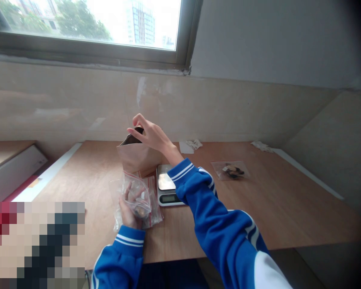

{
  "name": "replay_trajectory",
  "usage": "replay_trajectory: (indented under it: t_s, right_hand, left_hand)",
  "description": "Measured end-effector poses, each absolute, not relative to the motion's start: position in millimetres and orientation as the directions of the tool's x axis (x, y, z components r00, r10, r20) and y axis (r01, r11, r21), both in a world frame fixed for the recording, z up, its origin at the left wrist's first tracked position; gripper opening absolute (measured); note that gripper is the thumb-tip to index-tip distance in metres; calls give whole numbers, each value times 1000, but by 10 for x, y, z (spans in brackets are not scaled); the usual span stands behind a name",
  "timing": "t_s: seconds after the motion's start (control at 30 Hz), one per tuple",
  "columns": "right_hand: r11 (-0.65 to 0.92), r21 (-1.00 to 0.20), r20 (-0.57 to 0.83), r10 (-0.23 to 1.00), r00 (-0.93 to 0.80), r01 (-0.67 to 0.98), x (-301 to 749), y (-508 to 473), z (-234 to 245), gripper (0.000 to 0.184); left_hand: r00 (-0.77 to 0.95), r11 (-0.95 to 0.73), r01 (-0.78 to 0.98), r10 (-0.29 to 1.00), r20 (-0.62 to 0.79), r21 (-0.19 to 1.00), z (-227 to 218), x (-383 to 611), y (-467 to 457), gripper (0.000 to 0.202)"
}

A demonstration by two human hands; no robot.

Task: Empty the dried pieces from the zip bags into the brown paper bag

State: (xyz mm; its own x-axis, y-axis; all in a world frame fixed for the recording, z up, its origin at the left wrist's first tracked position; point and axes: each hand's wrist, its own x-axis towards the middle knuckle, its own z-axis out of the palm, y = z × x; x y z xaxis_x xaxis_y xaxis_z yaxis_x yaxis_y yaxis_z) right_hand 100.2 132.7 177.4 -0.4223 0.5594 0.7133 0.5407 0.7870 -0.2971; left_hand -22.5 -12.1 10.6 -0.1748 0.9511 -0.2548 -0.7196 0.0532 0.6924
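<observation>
My left hand [130, 208] is closed around a clear zip bag [138, 198] with a red seal strip, held just above the wooden table [276, 200]; a few small brownish pieces lie in it. My right hand [149, 134] reaches across to the open top of an upright brown paper bag [136, 157], fingers curled at its rim. I cannot see whether they pinch anything from inside. A small digital kitchen scale [166, 189] with a metal plate sits right behind the clear bag, under my right forearm.
A second clear bag [232, 170] with dark pieces lies on the table to the right. Crumpled white paper scraps [192, 144] lie by the back wall. A tiled wall and a window rise behind. A white strip borders the table's left edge.
</observation>
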Motion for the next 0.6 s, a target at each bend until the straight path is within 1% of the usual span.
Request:
replay_trajectory:
  t_s: [0.13,0.3,0.4,0.5,0.6]
  right_hand:
    - [786,-207,769,499,-400,583,1026,1342,1728,37]
    - [735,-107,780,479,-401,670,1081,1314,1699,49]
    - [707,-83,763,499,-412,703,1107,1304,1680,51]
    - [667,-62,754,519,-403,743,1128,1265,1666,50]
    - [656,-60,795,487,-361,752,1128,1102,1675,45]
  left_hand:
    - [-174,59,-720,949,-262,692,110,-227,-122,45]
    - [-164,60,-703,956,-244,709,111,-226,-121,45]
    - [-170,54,-687,958,-233,725,117,-226,-125,46]
    - [-178,55,-685,954,-241,727,120,-227,-123,48]
    - [-187,57,-691,949,-254,721,130,-222,-115,47]
